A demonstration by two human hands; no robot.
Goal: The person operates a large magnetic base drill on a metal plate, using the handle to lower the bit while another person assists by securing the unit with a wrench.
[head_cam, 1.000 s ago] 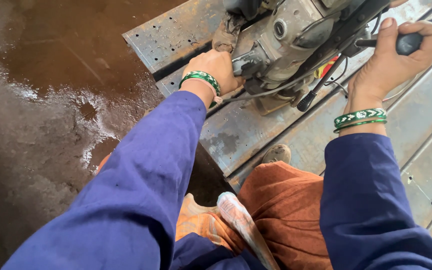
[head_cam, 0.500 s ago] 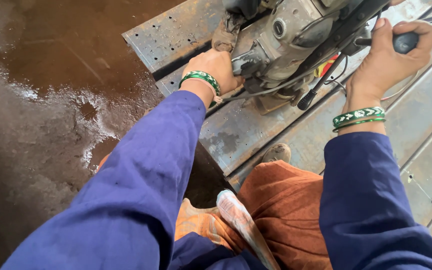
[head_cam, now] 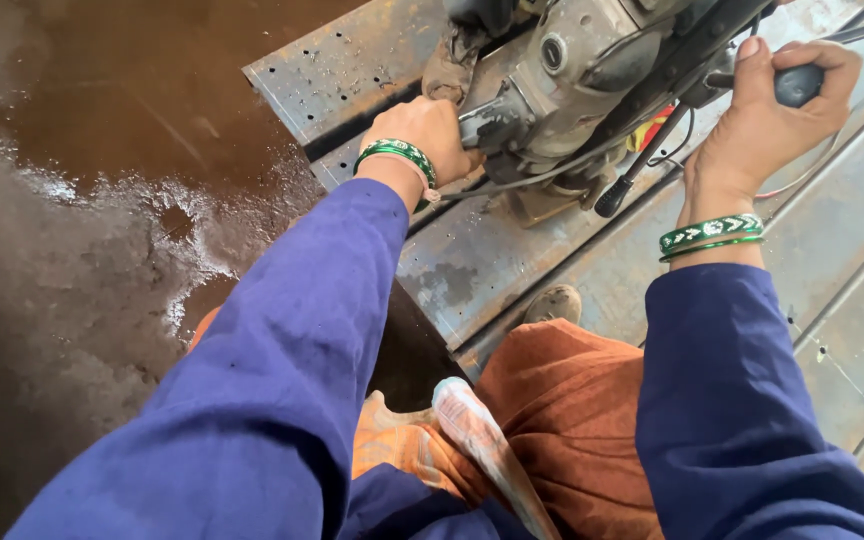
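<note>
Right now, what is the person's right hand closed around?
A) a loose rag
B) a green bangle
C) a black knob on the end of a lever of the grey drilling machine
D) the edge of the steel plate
C: the right hand wraps its fingers around the black knob on a lever of the grey drilling machine.

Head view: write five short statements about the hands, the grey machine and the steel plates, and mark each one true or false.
1. The right hand grips a dark-knobbed lever of the grey machine. True.
2. The left hand rests in the person's lap. False: it is pressed against the near side of the machine.
3. Both wrists wear green bangles. True.
4. The machine stands on bare soil. False: it sits on a perforated steel plate.
5. The wet floor lies to the right of the plates. False: it is on their left.
</note>
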